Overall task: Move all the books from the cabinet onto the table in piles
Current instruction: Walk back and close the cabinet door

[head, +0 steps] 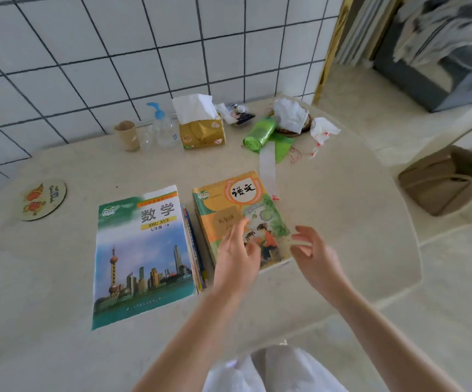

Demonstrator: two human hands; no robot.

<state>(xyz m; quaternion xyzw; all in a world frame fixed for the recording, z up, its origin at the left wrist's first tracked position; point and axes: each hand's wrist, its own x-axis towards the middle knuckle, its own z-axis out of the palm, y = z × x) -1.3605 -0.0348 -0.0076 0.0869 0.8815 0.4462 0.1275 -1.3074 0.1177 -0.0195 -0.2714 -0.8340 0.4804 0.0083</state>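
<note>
White cloth on the person's lap (274, 372) fills the bottom edge, and two bare forearms reach up from it over the pale cream stone table (45, 321). Fingers of the left hand (236, 251) are straight and relaxed over the lower part of the orange and green illustrated textbook (240, 213), which tops a small pile near the table's middle; whether they touch the cover cannot be told. Just off that book's lower right corner, the right hand (312, 250) hovers with its fingers spread loosely, holding nothing. Just beside this pile on the left lies a second pile, topped by a green and blue textbook with a city skyline on its cover (141, 256), with thinner book edges showing under its right side. Further back stand a round coaster with orange figures (43, 200), a brown paper cup (127, 135), a clear pump bottle with a blue top (163, 128), a yellow tissue box (202, 131) and a green roll of plastic bags (260, 134), beside crumpled white tissues (291, 114).
</note>
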